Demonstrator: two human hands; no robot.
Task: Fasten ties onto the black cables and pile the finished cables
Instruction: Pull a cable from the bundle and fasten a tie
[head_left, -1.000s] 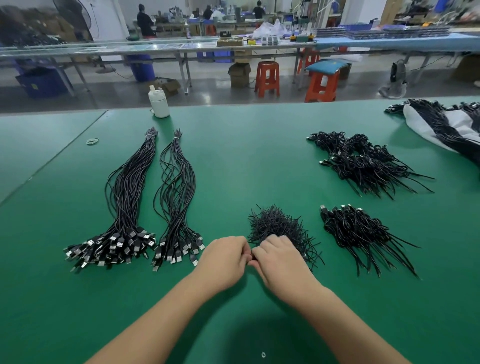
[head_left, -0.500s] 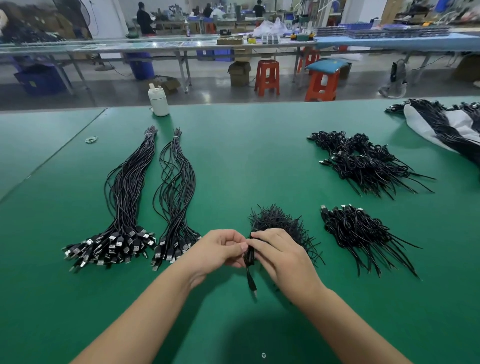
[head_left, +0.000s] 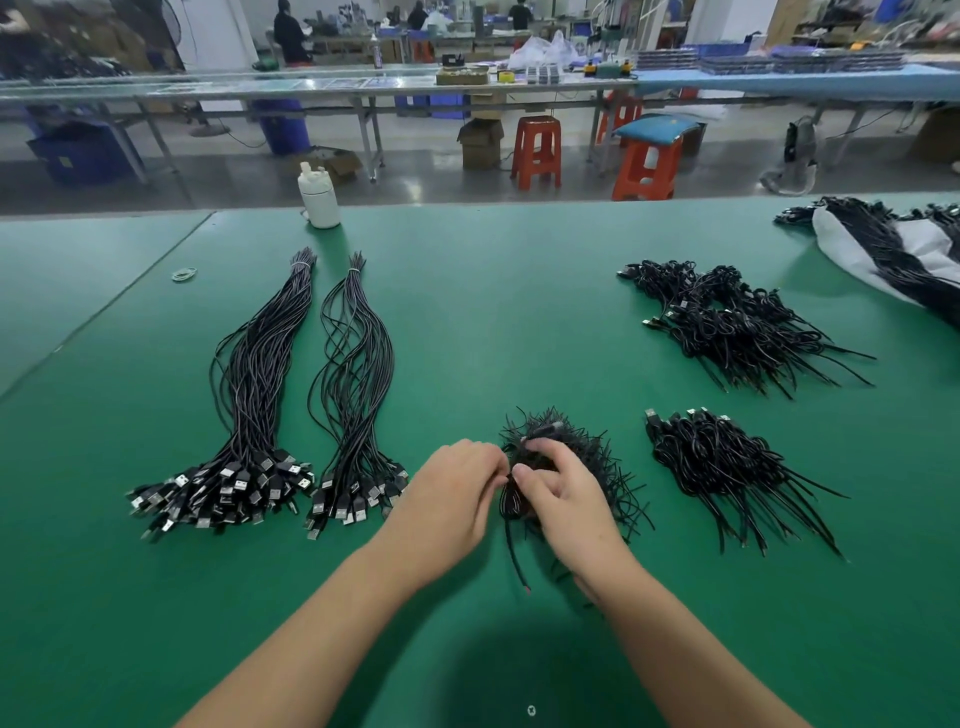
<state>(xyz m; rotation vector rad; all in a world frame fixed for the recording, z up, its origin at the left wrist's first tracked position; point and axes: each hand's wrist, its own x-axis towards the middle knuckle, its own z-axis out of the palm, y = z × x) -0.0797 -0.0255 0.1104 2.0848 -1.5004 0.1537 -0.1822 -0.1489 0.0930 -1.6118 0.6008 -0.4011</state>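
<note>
Our left hand (head_left: 457, 488) and right hand (head_left: 558, 499) meet at the near middle of the green table (head_left: 467, 322), fingers curled, pinching one coiled black cable (head_left: 511, 506) just in front of the tie heap (head_left: 582, 447). Untied bundles (head_left: 260, 395) lie left, finished piles (head_left: 727, 467) right. We see bare mat toward the far edge.

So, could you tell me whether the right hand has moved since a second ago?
Yes. The right hand has shifted slightly away from the person, further over the pile of ties, judged against that pile.
</note>
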